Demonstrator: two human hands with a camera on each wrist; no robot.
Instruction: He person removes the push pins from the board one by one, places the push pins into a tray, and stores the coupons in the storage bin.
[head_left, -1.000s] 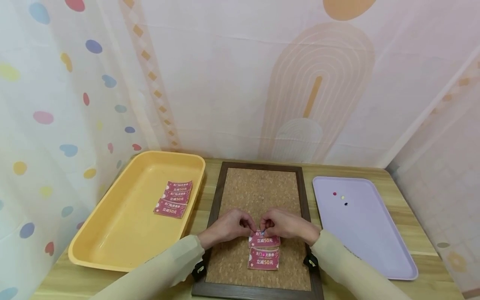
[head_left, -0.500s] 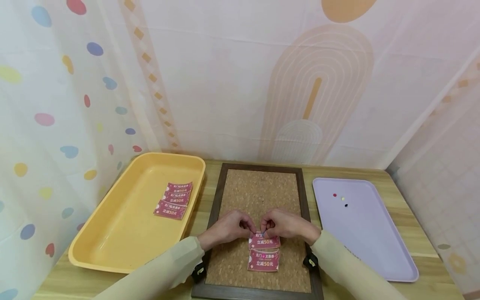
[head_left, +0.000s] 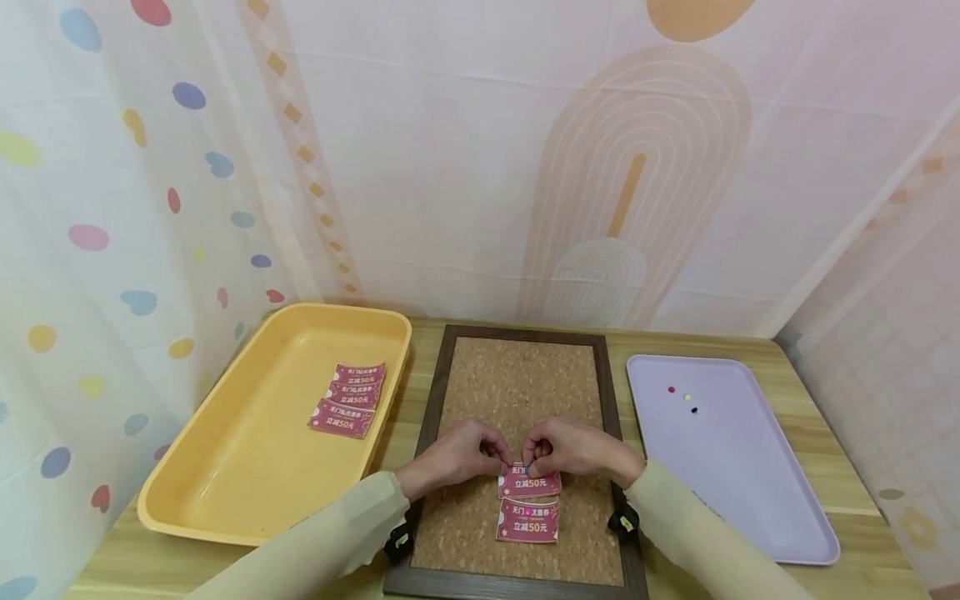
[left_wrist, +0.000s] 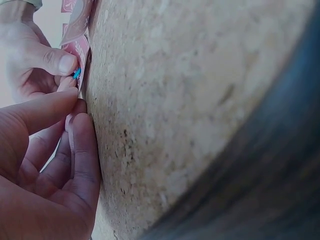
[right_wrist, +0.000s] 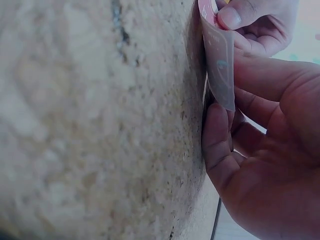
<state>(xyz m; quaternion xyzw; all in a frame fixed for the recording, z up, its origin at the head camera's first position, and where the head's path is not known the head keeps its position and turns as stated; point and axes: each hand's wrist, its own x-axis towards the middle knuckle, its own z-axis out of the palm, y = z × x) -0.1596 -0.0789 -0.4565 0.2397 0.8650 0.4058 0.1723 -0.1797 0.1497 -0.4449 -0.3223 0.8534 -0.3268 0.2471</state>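
Note:
A framed corkboard (head_left: 525, 383) lies on the table. My left hand (head_left: 468, 452) pinches the upper left corner of a pink coupon (head_left: 531, 483) on the cork. Between thumb and finger of my right hand (head_left: 567, 448) is a small blue push pin (left_wrist: 77, 73), held at the coupon's top edge. The coupon's upper right part is hidden behind those fingers, and in the right wrist view its edge curves up from the cork. Just below it lies a second pink coupon (head_left: 527, 527), with a pink pin (head_left: 528, 512) at its top middle.
On the left, a yellow tray (head_left: 255, 450) holds several overlapping pink coupons (head_left: 348, 400). A lilac tray (head_left: 735, 467) on the right carries a red pin (head_left: 671, 389), a pale yellow pin (head_left: 687, 397) and a black pin (head_left: 694, 410). A patterned curtain (head_left: 450, 167) stands behind the table.

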